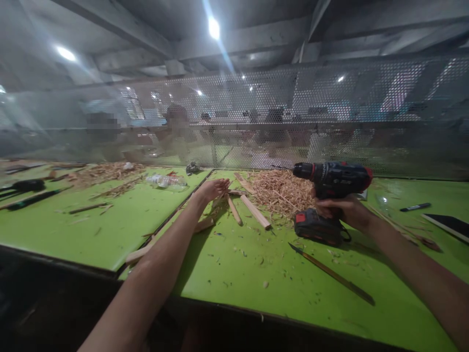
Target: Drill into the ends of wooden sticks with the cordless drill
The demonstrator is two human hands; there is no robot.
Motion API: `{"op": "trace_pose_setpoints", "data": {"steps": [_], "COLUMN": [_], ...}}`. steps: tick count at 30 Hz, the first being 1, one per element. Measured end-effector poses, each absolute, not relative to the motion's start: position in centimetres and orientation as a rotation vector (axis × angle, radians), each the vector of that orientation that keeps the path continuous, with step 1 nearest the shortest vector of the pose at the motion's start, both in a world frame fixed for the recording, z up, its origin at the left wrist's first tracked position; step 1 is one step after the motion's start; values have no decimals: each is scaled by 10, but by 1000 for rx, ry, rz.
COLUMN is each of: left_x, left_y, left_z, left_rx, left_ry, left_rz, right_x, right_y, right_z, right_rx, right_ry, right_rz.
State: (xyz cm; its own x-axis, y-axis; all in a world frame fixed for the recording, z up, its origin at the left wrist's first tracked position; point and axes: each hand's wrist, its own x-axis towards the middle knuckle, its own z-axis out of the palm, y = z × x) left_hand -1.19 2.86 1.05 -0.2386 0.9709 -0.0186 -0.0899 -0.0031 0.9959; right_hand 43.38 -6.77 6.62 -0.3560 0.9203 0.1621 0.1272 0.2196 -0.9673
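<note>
My right hand (346, 209) is wrapped round the grip of a dark cordless drill (339, 177) with red trim. The drill is held above the green table, its thin bit pointing left and its battery pack hanging below the hand. My left hand (214, 189) reaches over the middle of the table, fingers bent loosely and nothing visible between them. Close to its fingertips lie a short round wooden stick (234, 210) and a squared wooden strip (255, 211). A narrow carving knife or chisel (333, 275) rests in front of the drill.
A heap of wood shavings (282, 193) lies behind the strips, against a perforated metal screen (249, 107). A clear plastic bottle (166, 182) lies on the left tabletop, beyond a seam. To the right are a black marker (415, 207) and a dark flat board (449, 226).
</note>
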Motion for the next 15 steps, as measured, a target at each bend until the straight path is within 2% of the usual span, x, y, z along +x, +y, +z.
{"op": "trace_pose_setpoints", "data": {"steps": [7,15], "left_x": [-9,-6], "left_y": [27,24], "left_z": [3,5], "left_rx": [1351,1483], "left_ry": [1826,1931], "left_rz": [1458,1294], "right_x": [434,434], "right_y": [-68,-68], "right_z": [65,65], "right_rx": [-989,-962], "right_ry": [-1675,-1710], "right_rz": [1216,1217]}}
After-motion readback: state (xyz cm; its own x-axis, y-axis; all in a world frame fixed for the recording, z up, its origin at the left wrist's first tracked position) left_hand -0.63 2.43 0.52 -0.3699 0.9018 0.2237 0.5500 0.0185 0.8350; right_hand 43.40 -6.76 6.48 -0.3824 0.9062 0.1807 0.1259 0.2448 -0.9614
